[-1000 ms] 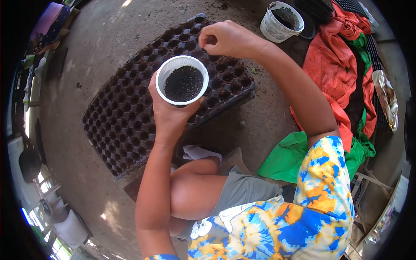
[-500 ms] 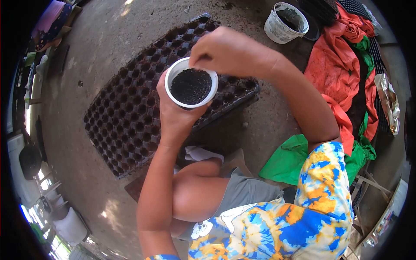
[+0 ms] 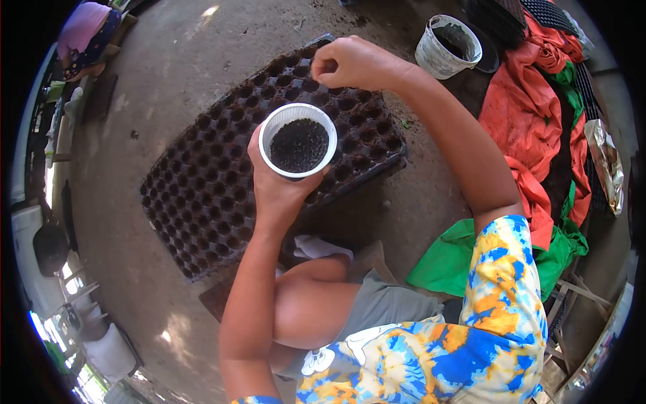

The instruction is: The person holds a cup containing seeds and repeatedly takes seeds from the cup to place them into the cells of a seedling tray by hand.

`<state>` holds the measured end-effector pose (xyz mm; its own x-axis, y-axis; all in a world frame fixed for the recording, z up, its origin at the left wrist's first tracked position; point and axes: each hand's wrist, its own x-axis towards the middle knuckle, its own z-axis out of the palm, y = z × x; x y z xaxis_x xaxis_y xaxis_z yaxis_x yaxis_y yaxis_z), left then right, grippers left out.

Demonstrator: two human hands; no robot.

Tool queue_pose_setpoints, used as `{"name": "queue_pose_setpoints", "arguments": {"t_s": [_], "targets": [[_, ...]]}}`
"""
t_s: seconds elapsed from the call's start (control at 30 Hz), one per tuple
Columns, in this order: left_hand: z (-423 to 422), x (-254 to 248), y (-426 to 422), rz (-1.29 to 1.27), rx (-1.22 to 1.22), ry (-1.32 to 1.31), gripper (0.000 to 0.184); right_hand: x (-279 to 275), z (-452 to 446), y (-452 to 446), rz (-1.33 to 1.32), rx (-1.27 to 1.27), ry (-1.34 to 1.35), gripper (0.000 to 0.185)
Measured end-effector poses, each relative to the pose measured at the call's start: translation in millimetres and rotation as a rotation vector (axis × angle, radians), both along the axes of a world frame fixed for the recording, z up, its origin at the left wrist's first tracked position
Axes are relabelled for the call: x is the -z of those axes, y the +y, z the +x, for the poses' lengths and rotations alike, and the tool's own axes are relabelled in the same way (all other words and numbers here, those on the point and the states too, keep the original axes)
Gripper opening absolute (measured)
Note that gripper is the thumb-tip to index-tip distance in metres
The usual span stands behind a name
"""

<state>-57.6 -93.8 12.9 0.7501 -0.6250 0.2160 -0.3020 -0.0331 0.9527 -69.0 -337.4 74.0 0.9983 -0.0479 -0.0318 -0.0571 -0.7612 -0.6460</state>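
Observation:
My left hand (image 3: 279,192) is wrapped round a white plastic cup (image 3: 326,120), held upright above the tray. Small dark grains (image 3: 299,145) lie inside it. Beyond the cup, my right hand (image 3: 346,64) hovers over the far right part of the tray, its fingers pinched together; whatever they hold is too small to make out. Beneath both hands lies a black seedling tray (image 3: 202,182) with rows of round cells that look filled with dark brown soil. The cup and my left forearm hide part of the tray.
A stained white bucket (image 3: 449,47) stands at the upper right. Red cloth (image 3: 521,108) and green cloth (image 3: 447,259) lie on the right, beside silvery foil packaging (image 3: 603,165). Another person (image 3: 87,37), in pink and dark patterned clothing, is bent over at the upper left.
My right hand, which was at the cup's rim half a second ago, has moved away from it over the tray's far part. My left hand still holds the cup. The view has shifted slightly.

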Motion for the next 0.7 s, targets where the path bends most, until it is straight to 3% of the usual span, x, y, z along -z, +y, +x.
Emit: {"name": "queue_pose_setpoints", "arguments": {"t_s": [0.13, 0.33, 0.43, 0.5, 0.53, 0.57, 0.6, 0.7], "targets": [[0, -4, -2, -0.006, -0.02, 0.007, 0.096, 55, 10, -28, -0.145, 0.011, 0.132, 0.018], [-1, -1, -1, -0.005, -0.01, 0.015, 0.096, 26, 2, -20, -0.159, 0.121, 0.095, 0.018], [0, -1, -1, 0.032, -0.02, -0.015, 0.096, -10, -9, 12, -0.056, -0.023, -0.078, 0.018], [-6, -8, -8, 0.077, -0.015, -0.044, 0.096, -7, -11, 42, -0.063, -0.191, -0.055, 0.014], [-9, -7, -13, 0.045, -0.002, 0.051, 0.096, -10, -12, 59, -0.242, -0.303, 0.042, 0.015], [-10, -9, -19, 0.037, 0.028, 0.064, 0.097, -18, -23, 72, -0.255, -0.258, 0.067, 0.016], [-12, -14, -18, 0.136, 0.018, 0.039, 0.098, -22, -23, 83, -0.198, -0.401, 0.129, 0.018], [-4, 7, -12, 0.109, 0.002, 0.023, 0.103, 7, -19, 99, -0.265, -0.393, -0.012, 0.017]]}}
